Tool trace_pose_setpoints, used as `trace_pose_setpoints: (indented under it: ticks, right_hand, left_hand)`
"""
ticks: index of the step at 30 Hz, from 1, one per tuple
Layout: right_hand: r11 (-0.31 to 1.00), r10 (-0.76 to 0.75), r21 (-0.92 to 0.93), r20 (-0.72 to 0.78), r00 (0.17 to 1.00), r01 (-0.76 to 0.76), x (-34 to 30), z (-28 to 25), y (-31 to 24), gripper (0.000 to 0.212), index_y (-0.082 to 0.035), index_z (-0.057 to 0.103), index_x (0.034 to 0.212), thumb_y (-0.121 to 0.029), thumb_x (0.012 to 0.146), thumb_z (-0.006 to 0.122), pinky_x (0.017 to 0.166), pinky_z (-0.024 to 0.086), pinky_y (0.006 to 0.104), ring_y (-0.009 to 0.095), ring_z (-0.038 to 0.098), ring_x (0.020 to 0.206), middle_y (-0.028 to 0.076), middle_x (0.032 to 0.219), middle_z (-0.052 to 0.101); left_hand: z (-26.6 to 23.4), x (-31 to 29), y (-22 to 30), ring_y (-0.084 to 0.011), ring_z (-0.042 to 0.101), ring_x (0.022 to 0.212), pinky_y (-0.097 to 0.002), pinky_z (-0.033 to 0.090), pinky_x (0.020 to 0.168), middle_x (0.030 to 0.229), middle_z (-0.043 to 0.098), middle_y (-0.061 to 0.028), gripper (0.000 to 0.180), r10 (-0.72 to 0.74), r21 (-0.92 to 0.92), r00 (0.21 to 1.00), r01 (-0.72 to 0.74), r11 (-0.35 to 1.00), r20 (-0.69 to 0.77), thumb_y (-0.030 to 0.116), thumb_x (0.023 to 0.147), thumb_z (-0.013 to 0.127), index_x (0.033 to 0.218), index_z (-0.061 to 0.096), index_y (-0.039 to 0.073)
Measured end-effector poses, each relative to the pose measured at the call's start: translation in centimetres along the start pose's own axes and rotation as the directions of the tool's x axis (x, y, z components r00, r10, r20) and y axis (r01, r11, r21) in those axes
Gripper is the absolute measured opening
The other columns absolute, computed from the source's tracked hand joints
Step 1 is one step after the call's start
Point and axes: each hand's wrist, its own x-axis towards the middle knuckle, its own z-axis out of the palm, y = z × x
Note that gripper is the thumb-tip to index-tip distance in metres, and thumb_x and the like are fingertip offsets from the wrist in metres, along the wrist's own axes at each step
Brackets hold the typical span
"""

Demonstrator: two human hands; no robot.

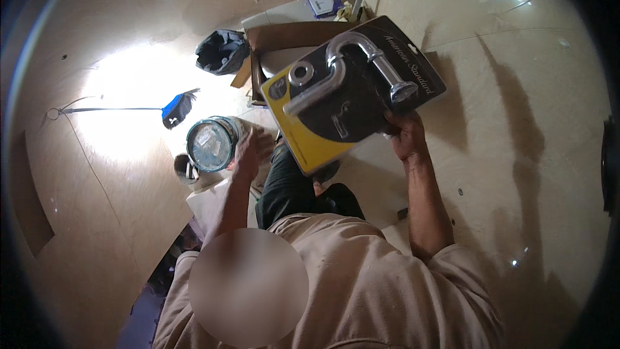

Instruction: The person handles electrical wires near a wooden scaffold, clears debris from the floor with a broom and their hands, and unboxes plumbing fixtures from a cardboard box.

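Observation:
A large blister pack [316,126] with a black and yellow card is tilted in front of me. Under its clear plastic lie a curved chrome drain trap [337,58] and a round chrome flange [301,73]. My right hand [407,136] is closed on the pack's lower right edge. My left hand [248,152] is beside a lidded bucket [212,144], its fingers slightly blurred but stretched out, with nothing visible in them. Whether it touches the bucket, I cannot tell.
Behind the pack stands an open cardboard box [294,33] with a pale object partly hidden inside. A dark bag [223,52] is next to it. A blue broom [177,108] lies at left; a small container [185,168] stands by the bucket. A purple box [325,4] is farther back.

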Motion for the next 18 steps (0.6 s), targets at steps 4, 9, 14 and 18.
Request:
trace_pose_setpoints:
  ticks: [4,9,14,18]
  right_hand:
    - [0.996,-0.093,0.018,0.095,0.991,0.092,-4.4,-0.2,-4.7,0.050,0.001,0.054,0.131,0.003,0.083,0.067,0.104,0.046,0.0371,0.022,0.060,0.115,0.011,0.124,0.063]
    - [0.916,-0.300,-0.226,0.166,0.939,0.332,-7.3,-3.6,-9.4,0.052,-0.001,0.056,0.131,-0.012,0.085,0.075,0.092,0.050,0.0336,0.020,0.059,0.113,0.008,0.124,0.063]
    - [0.922,-0.386,0.053,0.209,0.899,0.383,-10.7,-5.1,-12.8,0.060,0.004,0.048,0.137,-0.010,0.085,0.074,0.106,0.047,0.0402,0.024,0.057,0.120,0.012,0.133,0.058]
    - [0.877,-0.476,0.051,0.216,0.852,0.477,-14.2,-4.1,-13.7,0.067,0.007,0.049,0.135,-0.010,0.078,0.080,0.110,0.042,0.0398,0.026,0.054,0.123,0.013,0.133,0.058]
  left_hand:
    - [7.9,-1.0,7.2,-0.0174,0.064,0.096,-0.0329,0.050,0.084,0.109,0.069,-0.0069,0.058,0.284,0.206,0.954,-0.297,0.932,0.092,0.057,0.098,0.052,0.119,0.065,0.005]
    - [15.4,-4.9,12.5,-0.0159,0.067,0.084,-0.0308,0.054,0.078,0.095,0.071,-0.0083,0.055,0.226,0.468,0.825,-0.494,0.733,0.518,0.055,0.097,0.056,0.110,0.069,0.003]
    - [19.4,-9.2,15.8,-0.0206,0.071,0.083,-0.0352,0.059,0.077,0.096,0.072,-0.0134,0.060,0.125,0.789,0.855,-0.513,0.337,0.503,0.054,0.092,0.064,0.112,0.067,-0.002]
    - [19.7,-12.0,15.1,-0.0207,0.070,0.090,-0.0346,0.058,0.085,0.106,0.070,-0.0141,0.047,0.109,0.505,0.681,-0.631,0.589,0.724,0.028,0.092,0.070,0.123,0.060,-0.006]
